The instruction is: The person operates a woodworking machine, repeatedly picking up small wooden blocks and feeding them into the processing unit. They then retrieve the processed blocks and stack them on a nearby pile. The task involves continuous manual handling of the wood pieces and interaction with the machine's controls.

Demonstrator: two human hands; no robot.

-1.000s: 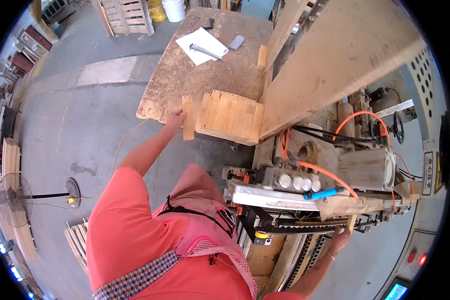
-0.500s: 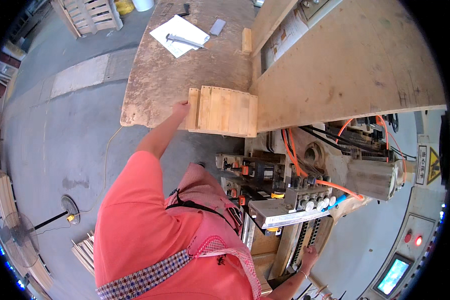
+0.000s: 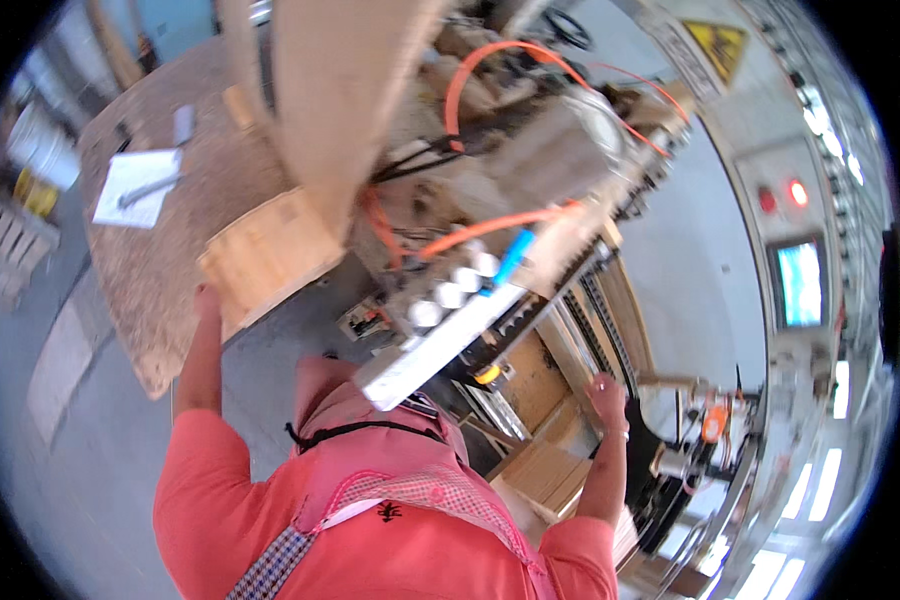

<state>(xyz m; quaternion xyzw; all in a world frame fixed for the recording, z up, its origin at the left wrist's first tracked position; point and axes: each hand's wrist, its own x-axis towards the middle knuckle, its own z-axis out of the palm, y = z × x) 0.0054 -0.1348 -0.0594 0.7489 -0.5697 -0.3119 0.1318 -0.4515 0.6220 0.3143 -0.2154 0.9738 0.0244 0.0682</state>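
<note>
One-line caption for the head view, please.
Left hand at wooden block stack on chipboard table; right hand beside machine.

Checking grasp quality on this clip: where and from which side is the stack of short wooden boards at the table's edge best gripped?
Grip the wooden board stack at its near left corner, from the person's side, where the left hand already sits. That end overhangs the chipboard table with free edges; the machine probably crowds its right end.

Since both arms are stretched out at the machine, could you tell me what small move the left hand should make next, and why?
Probably close the left hand firmly on the stack of wooden slats. It touches the stack's lower corner at the chipboard table edge, but the grip is unclear, while the right hand reaches toward boards under the machine.
</note>
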